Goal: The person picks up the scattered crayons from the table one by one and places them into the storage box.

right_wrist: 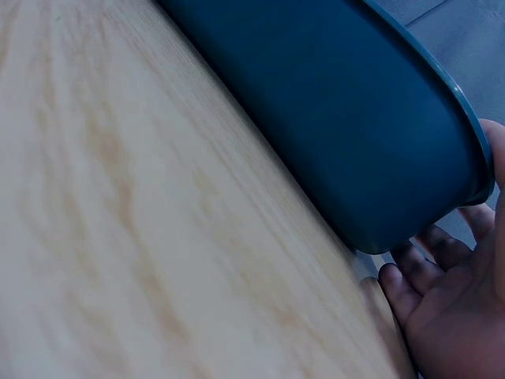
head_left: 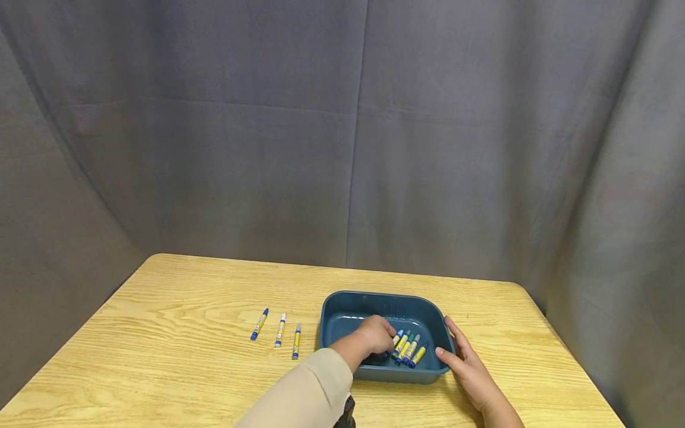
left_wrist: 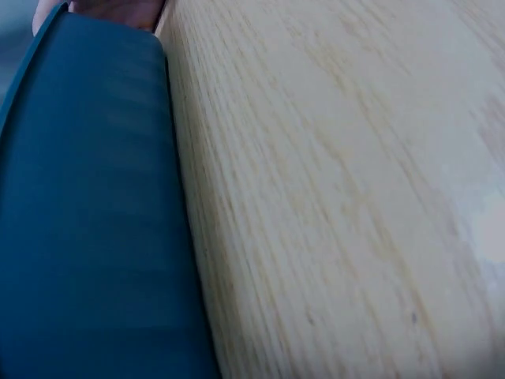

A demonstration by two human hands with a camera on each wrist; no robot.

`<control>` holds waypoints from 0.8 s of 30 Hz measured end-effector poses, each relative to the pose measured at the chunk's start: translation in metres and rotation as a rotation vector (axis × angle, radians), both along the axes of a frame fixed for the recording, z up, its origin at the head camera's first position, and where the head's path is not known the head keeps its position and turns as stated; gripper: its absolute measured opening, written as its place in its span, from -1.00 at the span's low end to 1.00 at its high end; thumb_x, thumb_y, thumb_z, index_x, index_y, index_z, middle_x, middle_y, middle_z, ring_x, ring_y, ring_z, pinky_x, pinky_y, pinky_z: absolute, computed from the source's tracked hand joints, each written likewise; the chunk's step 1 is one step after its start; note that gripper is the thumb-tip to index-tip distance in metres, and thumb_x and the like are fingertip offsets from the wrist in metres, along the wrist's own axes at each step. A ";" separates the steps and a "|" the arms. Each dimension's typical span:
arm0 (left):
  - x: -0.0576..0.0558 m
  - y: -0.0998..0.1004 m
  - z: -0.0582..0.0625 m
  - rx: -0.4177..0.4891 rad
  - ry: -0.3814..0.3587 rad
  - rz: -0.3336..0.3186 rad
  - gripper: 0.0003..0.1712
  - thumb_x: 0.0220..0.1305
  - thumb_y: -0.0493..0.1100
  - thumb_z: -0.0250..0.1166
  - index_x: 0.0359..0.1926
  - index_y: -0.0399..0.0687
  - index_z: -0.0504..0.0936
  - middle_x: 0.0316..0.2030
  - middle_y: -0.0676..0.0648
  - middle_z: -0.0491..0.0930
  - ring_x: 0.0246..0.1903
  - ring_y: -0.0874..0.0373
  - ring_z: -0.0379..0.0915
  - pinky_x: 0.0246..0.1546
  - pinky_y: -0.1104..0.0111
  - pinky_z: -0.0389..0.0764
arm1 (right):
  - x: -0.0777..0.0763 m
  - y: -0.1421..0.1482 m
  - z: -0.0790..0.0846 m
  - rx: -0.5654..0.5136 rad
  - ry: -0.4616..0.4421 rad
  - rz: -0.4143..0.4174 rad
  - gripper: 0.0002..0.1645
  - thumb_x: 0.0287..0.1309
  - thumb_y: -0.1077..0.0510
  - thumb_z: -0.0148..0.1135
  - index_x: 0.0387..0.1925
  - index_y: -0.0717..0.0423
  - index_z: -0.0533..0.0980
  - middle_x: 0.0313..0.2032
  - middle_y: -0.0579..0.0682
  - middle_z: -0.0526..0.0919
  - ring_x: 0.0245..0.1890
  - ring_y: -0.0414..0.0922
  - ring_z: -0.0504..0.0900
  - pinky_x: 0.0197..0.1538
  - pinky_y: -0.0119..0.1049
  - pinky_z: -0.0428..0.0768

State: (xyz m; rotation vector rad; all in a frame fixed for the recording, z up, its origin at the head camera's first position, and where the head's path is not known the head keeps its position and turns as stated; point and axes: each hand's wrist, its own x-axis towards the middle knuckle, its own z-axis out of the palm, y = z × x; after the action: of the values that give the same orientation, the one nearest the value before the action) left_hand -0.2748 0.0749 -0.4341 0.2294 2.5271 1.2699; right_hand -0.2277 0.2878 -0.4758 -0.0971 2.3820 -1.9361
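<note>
A dark blue-green plastic bin [head_left: 393,373] stands on the table. Inside it, toward the right, several crayons [head_left: 411,349] with yellow and blue wrappers lie side by side. My left hand [head_left: 376,334] reaches down into the bin, its fingers at the leftmost crayon [head_left: 398,339]; the fingertips are partly hidden, so a pinch on it cannot be made out. At the bin's right end my right hand [head_left: 471,368] grips the wall, thumb at the rim and fingers along the outside. In the right wrist view those fingers [right_wrist: 418,276] curl beside the bin's outer corner.
Left of the bin, three similar crayons lie apart on the wooden table [head_left: 187,333]: a blue one [head_left: 259,324], a white one [head_left: 280,330] and a grey-tipped one [head_left: 297,342]. A grey curtain [head_left: 342,148] hangs behind the table and along its sides.
</note>
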 end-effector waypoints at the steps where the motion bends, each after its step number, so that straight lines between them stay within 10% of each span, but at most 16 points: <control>1: 0.000 0.000 0.000 -0.016 0.009 -0.006 -0.66 -0.01 -0.50 0.31 -0.13 -0.33 0.71 -0.18 -0.17 0.72 -0.16 0.05 0.60 -0.21 0.33 0.65 | 0.000 0.000 0.000 0.000 0.003 -0.001 -0.09 0.36 0.15 0.08 0.56 0.01 -0.16 0.51 0.28 -0.04 0.02 -0.77 0.25 0.04 -0.79 0.29; 15: 0.004 -0.002 0.002 -0.016 -0.013 -0.066 -0.63 0.03 -0.45 0.31 -0.06 -0.36 0.68 -0.17 -0.19 0.70 -0.62 0.20 0.42 -0.50 0.43 0.52 | 0.001 0.000 0.000 0.001 0.012 0.000 -0.09 0.36 0.15 0.09 0.56 0.05 -0.16 0.52 0.27 -0.08 0.02 -0.79 0.23 0.03 -0.80 0.28; 24: 0.001 -0.012 0.009 0.035 -0.059 -0.075 -0.57 0.05 -0.43 0.30 0.02 -0.41 0.62 -0.15 -0.24 0.69 -0.55 0.14 0.49 -0.52 0.34 0.61 | 0.000 0.000 0.000 0.003 0.007 -0.005 -0.09 0.36 0.15 0.09 0.56 0.03 -0.15 0.52 0.26 -0.06 0.01 -0.79 0.24 0.03 -0.81 0.27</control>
State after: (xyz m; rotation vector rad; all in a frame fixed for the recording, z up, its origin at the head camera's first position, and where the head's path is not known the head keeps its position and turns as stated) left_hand -0.2740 0.0628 -0.4255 0.2874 2.4253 1.2742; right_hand -0.2272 0.2879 -0.4759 -0.0983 2.3916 -1.9381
